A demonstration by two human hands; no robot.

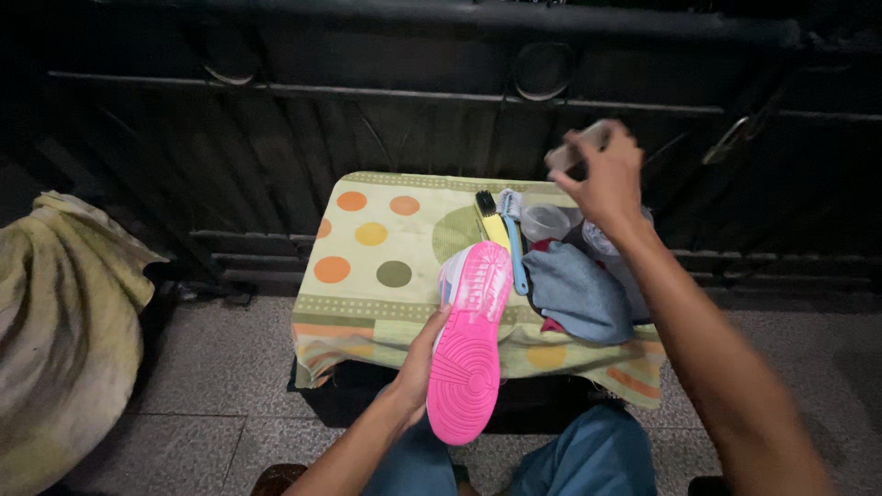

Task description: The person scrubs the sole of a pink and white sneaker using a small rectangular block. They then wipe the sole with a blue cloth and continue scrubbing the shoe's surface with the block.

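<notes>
Dotted tablecloth point(386, 248) mid-frame; my left hand point(415, 372) grips the pink-soled shoe point(469, 344), my right hand point(606, 174) pinches a small blurred object point(577, 147) upper right

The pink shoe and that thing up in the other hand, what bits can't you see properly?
Head view:
- Pink shoe: only its sole faces the camera; the upper is turned away, and the left hand covers part of one side.
- Small pale object in the right hand: motion-blurred and half wrapped by fingers, so its kind is unclear.
- Clear container: partly behind the right hand.
- Brushes: lower ends hidden by the shoe.
</notes>
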